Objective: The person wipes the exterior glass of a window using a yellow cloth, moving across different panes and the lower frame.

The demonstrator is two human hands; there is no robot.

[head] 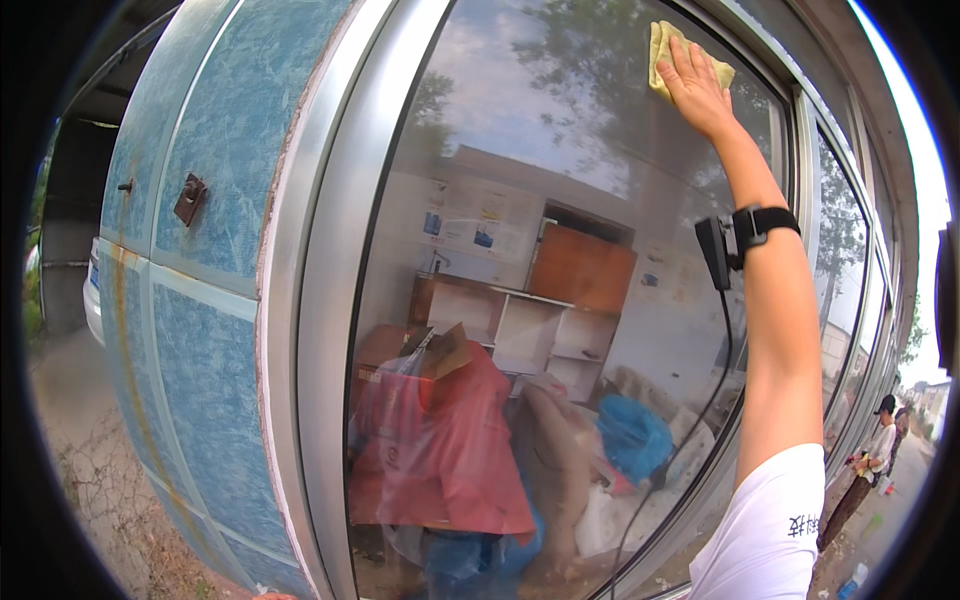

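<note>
My right hand (697, 86) is raised high, pressing a folded yellow cloth (661, 45) against the upper right of a large window pane (480, 120). Its fingers lie spread over the cloth. On my right forearm a black strap (765, 229) carries a small black device (714, 251), from which a cable (705, 405) hangs down. Only a sliver of my left hand (275, 597) shows at the bottom edge, beside the metal frame; its fingers cannot be made out. Sky and trees reflect in the glass.
An aluminium window frame (352, 247) borders a blue tiled wall (202, 360), where a rusty bolt plate (190, 199) sticks out. Behind the glass are red fabric (465, 450), a wooden shelf unit (525, 322) and a blue plastic bag (634, 439). Another person (874, 457) stands farther along the building.
</note>
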